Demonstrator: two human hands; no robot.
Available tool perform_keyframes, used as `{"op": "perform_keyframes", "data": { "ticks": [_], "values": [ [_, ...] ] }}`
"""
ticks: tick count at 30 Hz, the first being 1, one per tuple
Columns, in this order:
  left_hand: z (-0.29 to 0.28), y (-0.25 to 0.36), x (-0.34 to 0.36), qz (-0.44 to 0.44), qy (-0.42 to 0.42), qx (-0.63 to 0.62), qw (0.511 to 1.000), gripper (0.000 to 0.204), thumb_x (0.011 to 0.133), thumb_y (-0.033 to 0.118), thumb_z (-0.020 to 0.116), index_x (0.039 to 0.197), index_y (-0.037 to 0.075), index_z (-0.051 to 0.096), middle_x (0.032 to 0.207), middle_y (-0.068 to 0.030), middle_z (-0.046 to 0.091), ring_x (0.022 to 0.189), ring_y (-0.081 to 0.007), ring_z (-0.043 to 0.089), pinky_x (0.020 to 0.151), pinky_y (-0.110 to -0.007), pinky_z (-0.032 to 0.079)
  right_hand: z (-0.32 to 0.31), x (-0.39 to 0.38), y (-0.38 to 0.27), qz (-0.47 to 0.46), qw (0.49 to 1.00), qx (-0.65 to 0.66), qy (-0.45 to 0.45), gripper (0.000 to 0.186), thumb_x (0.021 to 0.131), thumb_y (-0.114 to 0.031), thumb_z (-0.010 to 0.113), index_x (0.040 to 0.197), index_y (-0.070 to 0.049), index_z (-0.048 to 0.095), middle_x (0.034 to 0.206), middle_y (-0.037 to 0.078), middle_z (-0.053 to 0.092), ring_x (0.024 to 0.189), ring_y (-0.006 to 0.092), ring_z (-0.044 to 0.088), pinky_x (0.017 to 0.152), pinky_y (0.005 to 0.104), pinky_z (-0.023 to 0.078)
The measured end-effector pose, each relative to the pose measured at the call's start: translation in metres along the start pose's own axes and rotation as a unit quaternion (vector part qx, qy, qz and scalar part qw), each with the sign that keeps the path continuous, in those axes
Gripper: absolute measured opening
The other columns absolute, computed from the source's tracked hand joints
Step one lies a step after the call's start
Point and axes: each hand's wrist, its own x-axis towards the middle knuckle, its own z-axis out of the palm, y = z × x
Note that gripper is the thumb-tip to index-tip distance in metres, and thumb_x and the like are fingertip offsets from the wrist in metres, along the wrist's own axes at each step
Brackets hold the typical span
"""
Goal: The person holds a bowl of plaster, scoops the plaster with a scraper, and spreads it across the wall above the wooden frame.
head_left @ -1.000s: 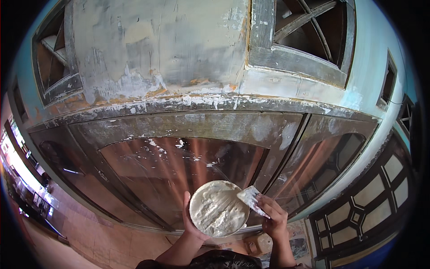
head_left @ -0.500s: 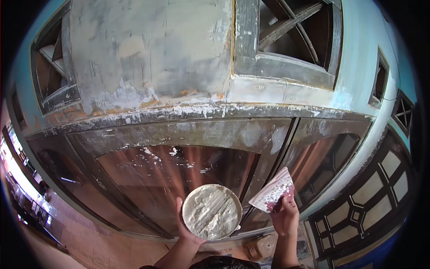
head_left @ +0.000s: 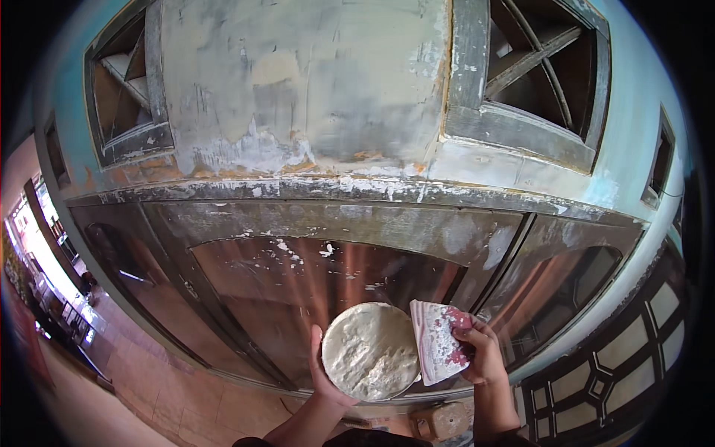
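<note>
My left hand (head_left: pixel 326 376) grips a round container (head_left: pixel 369 350) filled with lumpy cream-white paste, supporting it from the left and below. In my right hand (head_left: pixel 482 350) is a pink, flat, wedge-shaped spreader (head_left: pixel 439 339) coated with white flakes and paste, its left edge at the container’s right rim; whether they touch is hard to tell. Both are held in front of a brown wooden door (head_left: pixel 357 220) with curtained glass. Above the door, the wall (head_left: pixel 298 89) is patchy grey-white, with white smears along the ledge.
Lattice openings (head_left: pixel 540 63) flank the upper wall. A dark panelled door (head_left: pixel 596 380) is at right, a pale plastic stool (head_left: pixel 447 421) below. At left, a tiled floor (head_left: pixel 171 395) runs toward a bright opening (head_left: pixel 56 246) with furniture.
The spreader moved from the container's rim out to the right, turning its flaked face up, then came back beside the rim. The whole view has shifted slightly.
</note>
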Motion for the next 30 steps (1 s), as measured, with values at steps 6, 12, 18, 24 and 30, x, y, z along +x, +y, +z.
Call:
{"op": "perform_keyframes", "data": {
  "ticks": [6, 12, 18, 24, 30],
  "values": [
    [-0.002, 0.000, -0.010, 0.031, 0.107, 0.061, 0.992, 0.081, 0.096, 0.069, 0.033, 0.142, 0.004, 0.050, 0.142, -0.0169, 0.054, 0.128, -0.0372, 0.053, 0.108, -0.056, 0.040, -0.008, 0.018, 0.026, 0.055, 0.998, 0.012, -0.008, 0.034, 0.086, 0.003, 0.053, 0.118, 0.011, 0.056, 0.101, 0.016, 0.068, 0.085, 0.0233, 0.071, 0.076, 0.0347, 0.060],
    [-0.003, 0.002, -0.023, -0.008, 0.083, 0.019, 0.996, 0.084, 0.096, 0.070, 0.030, 0.144, 0.003, 0.046, 0.146, -0.0188, 0.049, 0.131, -0.0388, 0.049, 0.110, -0.057, 0.037, -0.004, 0.028, 0.035, 0.057, 0.997, 0.038, 0.022, 0.029, 0.088, 0.000, 0.052, 0.115, 0.012, 0.055, 0.101, 0.018, 0.067, 0.086, 0.0252, 0.071, 0.078, 0.0365, 0.060],
    [0.008, 0.006, -0.035, -0.018, 0.119, 0.069, 0.990, 0.082, 0.097, 0.069, 0.028, 0.145, 0.004, 0.045, 0.148, -0.0178, 0.048, 0.133, -0.0390, 0.048, 0.111, -0.057, 0.036, -0.039, 0.047, 0.066, 0.149, 0.972, 0.165, -0.077, 0.029, 0.093, -0.006, 0.050, 0.118, 0.007, 0.056, 0.099, 0.014, 0.069, 0.080, 0.0237, 0.071, 0.059, 0.0336, 0.058],
    [0.019, 0.039, -0.035, 0.016, 0.097, 0.061, 0.993, 0.082, 0.098, 0.069, 0.026, 0.145, 0.005, 0.046, 0.144, -0.0175, 0.052, 0.131, -0.0388, 0.050, 0.110, -0.056, 0.039, -0.052, 0.023, 0.087, 0.084, 0.968, 0.228, 0.055, 0.027, 0.095, -0.014, 0.054, 0.118, 0.000, 0.059, 0.101, 0.011, 0.070, 0.085, 0.0210, 0.070, 0.066, 0.0327, 0.057],
    [0.051, 0.065, -0.038, 0.061, 0.079, 0.033, 0.995, 0.081, 0.099, 0.067, 0.028, 0.144, 0.003, 0.047, 0.143, -0.0204, 0.051, 0.130, -0.0394, 0.051, 0.109, -0.057, 0.039, 0.017, -0.021, 0.053, -0.051, 0.979, 0.150, 0.130, 0.026, 0.098, -0.024, 0.057, 0.119, -0.009, 0.061, 0.101, 0.003, 0.070, 0.088, 0.0167, 0.068, 0.074, 0.0336, 0.056]
  ]
}}
